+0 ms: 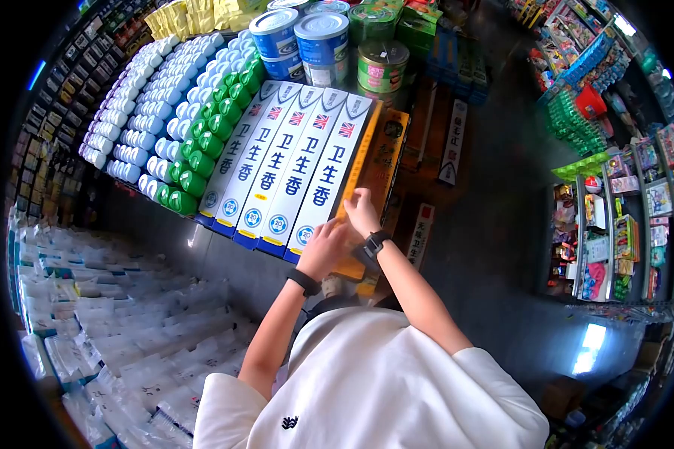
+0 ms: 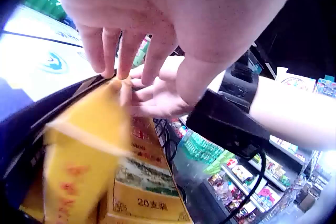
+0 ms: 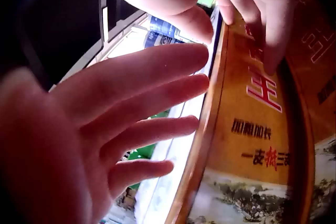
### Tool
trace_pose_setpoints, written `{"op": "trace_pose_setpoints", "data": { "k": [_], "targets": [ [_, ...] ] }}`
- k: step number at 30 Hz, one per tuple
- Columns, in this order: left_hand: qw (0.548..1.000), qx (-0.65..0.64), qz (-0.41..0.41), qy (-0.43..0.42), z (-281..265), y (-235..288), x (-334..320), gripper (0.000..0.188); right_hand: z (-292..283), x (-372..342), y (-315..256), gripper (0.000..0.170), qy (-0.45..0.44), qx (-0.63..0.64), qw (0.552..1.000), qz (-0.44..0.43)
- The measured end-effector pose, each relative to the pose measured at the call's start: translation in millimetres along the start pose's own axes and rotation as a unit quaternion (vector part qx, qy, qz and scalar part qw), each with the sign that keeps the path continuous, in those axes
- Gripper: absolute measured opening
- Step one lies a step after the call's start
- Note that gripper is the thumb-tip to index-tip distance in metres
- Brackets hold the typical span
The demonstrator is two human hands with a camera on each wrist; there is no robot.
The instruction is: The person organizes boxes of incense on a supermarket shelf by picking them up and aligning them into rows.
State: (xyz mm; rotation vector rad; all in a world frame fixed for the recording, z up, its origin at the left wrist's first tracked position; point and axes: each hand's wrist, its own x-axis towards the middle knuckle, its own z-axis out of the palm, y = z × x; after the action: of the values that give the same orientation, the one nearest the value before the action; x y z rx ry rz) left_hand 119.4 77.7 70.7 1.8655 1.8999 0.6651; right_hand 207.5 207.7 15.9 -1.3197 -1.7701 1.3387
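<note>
Narrow yellow-orange boxes [image 1: 365, 161] [image 3: 236, 103] stand at the right end of a row of white boxes [image 1: 299, 165]. The left hand [image 1: 326, 245] [image 2: 168, 19] [image 3: 142, 98] holds its fingers nearly straight, tips against the yellow box's edge. Just right of it, the right hand [image 1: 362, 213] [image 2: 163, 95] [image 3: 236, 3] has its thumb on one side of the box's edge and its bent fingers on the printed face. A yellow box [image 2: 86, 150], blurred, tilts below both hands in the left wrist view.
Green-capped bottles [image 1: 202, 150] and blue tins [image 1: 322, 45] stand beside the white boxes. Plastic-wrapped packs [image 1: 142, 322] fill the lower left. Further boxes [image 1: 419, 232] lie to the right of the hands, with stocked shelves [image 1: 621, 224] beyond a dark floor.
</note>
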Motion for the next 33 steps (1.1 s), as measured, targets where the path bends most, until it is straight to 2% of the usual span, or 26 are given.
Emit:
{"op": "trace_pose_setpoints", "data": {
  "k": [1,3,5,6,9,10,14,21,28,31,32,33],
  "targets": [
    [1.000,-0.008,-0.014,-0.026,2,2,-2,0.044,1,0,3,0.044,-0.024,0.034,0.999,0.024],
    [0.999,0.043,-0.011,-0.030,11,-3,-7,0.047,9,8,14,0.048,0.001,0.013,1.000,-0.024],
    [0.996,0.085,-0.007,-0.035,17,-6,-10,0.048,20,23,30,0.061,0.024,0.028,0.999,0.010],
    [0.987,0.154,0.015,-0.050,19,-8,-11,0.049,20,26,25,0.064,0.010,0.030,0.999,0.021],
    [0.977,0.209,0.028,0.014,26,-10,-17,0.045,21,37,15,0.075,-0.030,0.036,0.997,0.056],
    [0.975,0.219,0.026,0.010,26,-12,-19,0.043,29,42,15,0.077,-0.031,0.072,0.994,0.081],
    [0.978,0.207,0.037,-0.003,30,-18,-25,0.044,31,39,10,0.078,-0.018,0.054,0.995,0.077],
    [0.981,0.187,0.050,-0.023,22,-19,-26,0.047,27,36,15,0.074,0.000,0.038,0.999,0.019],
    [0.978,0.200,0.047,-0.038,18,-16,-21,0.051,23,35,13,0.075,-0.050,0.032,0.998,0.034],
    [0.977,0.203,0.044,-0.039,20,-17,-23,0.051,24,38,23,0.074,-0.024,0.010,0.999,-0.024],
    [0.977,0.206,0.046,-0.036,22,-18,-22,0.051,18,39,26,0.074,-0.065,0.022,0.998,0.010],
    [0.976,0.210,0.047,-0.034,22,-18,-22,0.051,19,42,32,0.073,-0.067,0.016,0.997,0.019]
  ]
}}
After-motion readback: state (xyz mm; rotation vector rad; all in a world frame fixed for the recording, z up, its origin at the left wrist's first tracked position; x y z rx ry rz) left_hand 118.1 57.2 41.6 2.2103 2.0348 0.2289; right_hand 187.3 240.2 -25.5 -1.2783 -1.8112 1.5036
